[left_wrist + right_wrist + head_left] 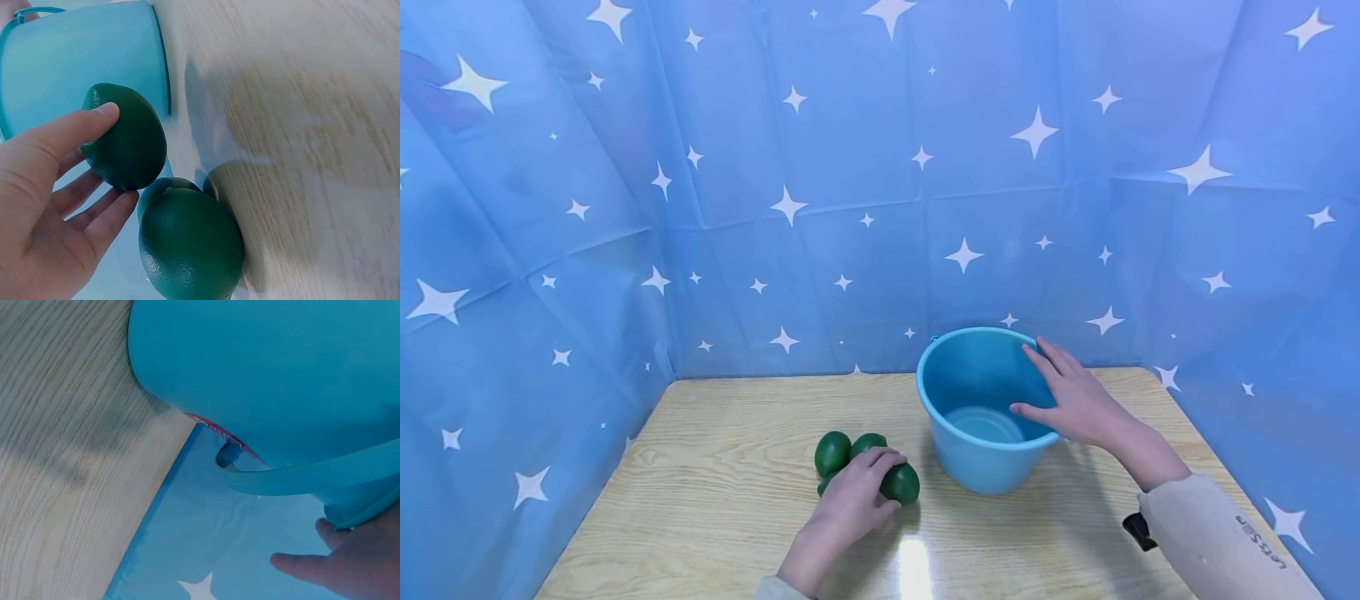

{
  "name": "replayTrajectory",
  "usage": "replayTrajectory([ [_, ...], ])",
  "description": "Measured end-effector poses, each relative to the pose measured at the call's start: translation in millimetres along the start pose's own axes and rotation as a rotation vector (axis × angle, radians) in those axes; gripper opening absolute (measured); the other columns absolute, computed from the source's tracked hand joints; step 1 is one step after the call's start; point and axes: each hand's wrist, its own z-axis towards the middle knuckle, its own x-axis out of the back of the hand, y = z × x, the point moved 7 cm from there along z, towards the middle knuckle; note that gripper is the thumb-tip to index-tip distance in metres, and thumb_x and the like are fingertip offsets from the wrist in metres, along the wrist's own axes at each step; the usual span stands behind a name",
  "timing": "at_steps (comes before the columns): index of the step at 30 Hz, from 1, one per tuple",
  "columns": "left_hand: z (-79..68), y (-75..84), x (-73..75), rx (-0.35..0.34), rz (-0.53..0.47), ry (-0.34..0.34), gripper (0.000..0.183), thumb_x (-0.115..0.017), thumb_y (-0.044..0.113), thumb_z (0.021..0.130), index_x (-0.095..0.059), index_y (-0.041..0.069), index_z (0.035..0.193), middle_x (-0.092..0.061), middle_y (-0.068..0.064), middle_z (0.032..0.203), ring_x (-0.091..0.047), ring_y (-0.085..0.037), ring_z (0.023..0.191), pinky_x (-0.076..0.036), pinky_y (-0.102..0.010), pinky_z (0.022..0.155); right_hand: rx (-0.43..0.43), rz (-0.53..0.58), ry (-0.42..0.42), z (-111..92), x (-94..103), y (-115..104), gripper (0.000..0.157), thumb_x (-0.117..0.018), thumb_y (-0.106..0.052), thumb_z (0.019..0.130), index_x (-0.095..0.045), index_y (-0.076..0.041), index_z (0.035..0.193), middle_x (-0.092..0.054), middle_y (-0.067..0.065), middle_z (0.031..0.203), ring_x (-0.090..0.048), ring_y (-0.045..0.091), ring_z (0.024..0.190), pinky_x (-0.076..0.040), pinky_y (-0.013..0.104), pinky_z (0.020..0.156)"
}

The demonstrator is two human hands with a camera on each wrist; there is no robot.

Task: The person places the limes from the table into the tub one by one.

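Left wrist view, green fruit [128, 144] (glossy), pinched in left hand [50, 215]

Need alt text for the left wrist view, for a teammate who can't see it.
The left hand pinches a dark green fruit between thumb and fingers. Below it in the frame, a second green fruit partly hides a third one, with a wood-grain tabletop at right and a blue bucket at upper left.

Right sleeve [1206, 533]: dark lettering [1262, 543], apparently "LetsSilin", behind the right fingers [1043, 365].
Bucket [250, 362] strip [215, 427]: red, pale print unreadable, apart from those fingers.
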Motion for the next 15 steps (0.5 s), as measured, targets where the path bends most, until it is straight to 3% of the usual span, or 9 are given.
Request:
replayTrajectory([
  [9,1.2,-4.4,1.6,0.012,-0.043,0.014,0.058,-0.081,0.028,0.083,-0.058,0.020,0.135,-0.060,0.000,0.136,-0.059,-0.021,0.126,-0.055,-0.039,0.100,0.001,-0.005,0.001,0.0,-0.7,0.1,0.096,-0.070,-0.051,0.088,-0.024,-0.001,0.157,-0.017,0.030,0.161,-0.021,0.057,0.144,-0.029,0.078,0.107],
  [15,0.4,-7.8,5.1,0.011,-0.131,0.046,0.057,-0.081,0.026,0.084,-0.057,0.018,0.135,-0.060,0.000,0.136,-0.060,-0.021,0.126,-0.055,-0.039,0.100,0.004,-0.002,0.002,-0.2,-0.9,0.3,0.097,-0.070,-0.051,0.088,-0.024,-0.001,0.157,-0.018,0.030,0.161,-0.021,0.057,0.143,-0.029,0.078,0.106],
])
